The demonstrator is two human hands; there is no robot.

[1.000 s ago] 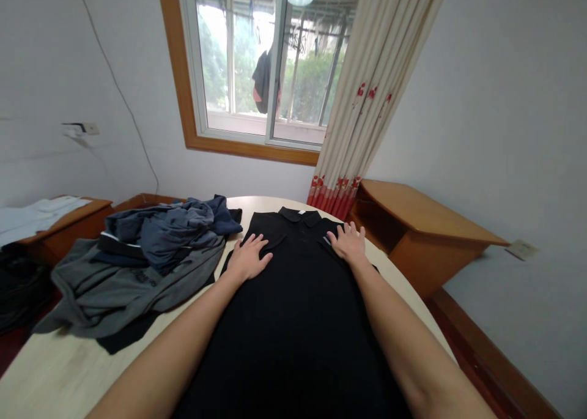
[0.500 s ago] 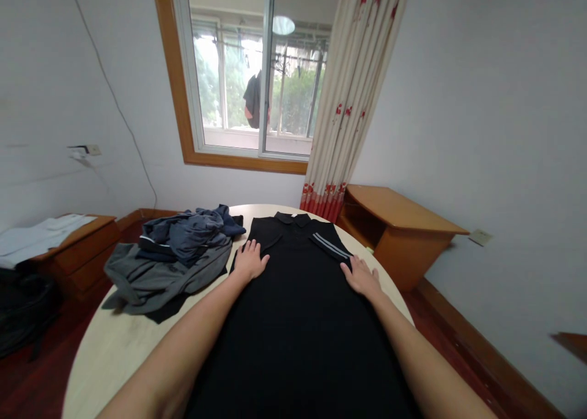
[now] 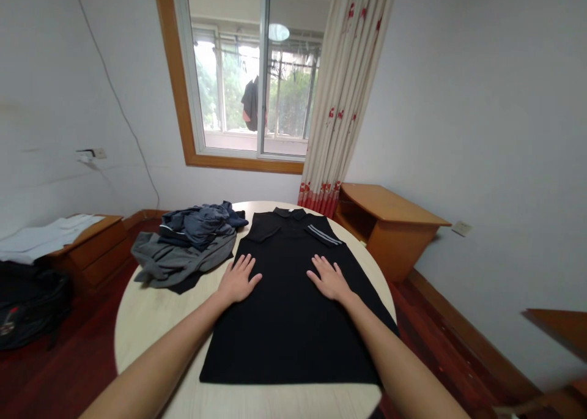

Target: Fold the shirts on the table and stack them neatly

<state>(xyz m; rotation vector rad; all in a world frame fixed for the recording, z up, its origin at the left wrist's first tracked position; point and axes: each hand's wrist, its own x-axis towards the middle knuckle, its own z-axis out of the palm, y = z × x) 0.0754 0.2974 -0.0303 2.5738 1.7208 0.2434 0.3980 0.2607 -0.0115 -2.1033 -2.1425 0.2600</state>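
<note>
A black polo shirt (image 3: 288, 333) lies spread out on the round table (image 3: 151, 327), its collar at the far side and its hem towards me. Both short sleeves are folded inward over the body; the right one shows two grey stripes. My left hand (image 3: 237, 279) rests flat at the shirt's left edge, fingers spread. On the right half of the shirt's body, below the striped sleeve, my right hand (image 3: 329, 278) lies flat with its fingers apart. Neither hand grips any cloth.
A pile of crumpled grey and dark blue clothes (image 3: 197, 235) sits on the table's left. Beyond stand a wooden desk (image 3: 394, 223) at right and a drawer cabinet (image 3: 96, 248) with papers at left. A black bag (image 3: 32, 303) is on the floor. A curtain (image 3: 343, 101) hangs beside the window.
Both hands have slid nearer to me along the shirt, the right one also inward from the striped sleeve. My view has shifted, and the shirt's hem now shows.
</note>
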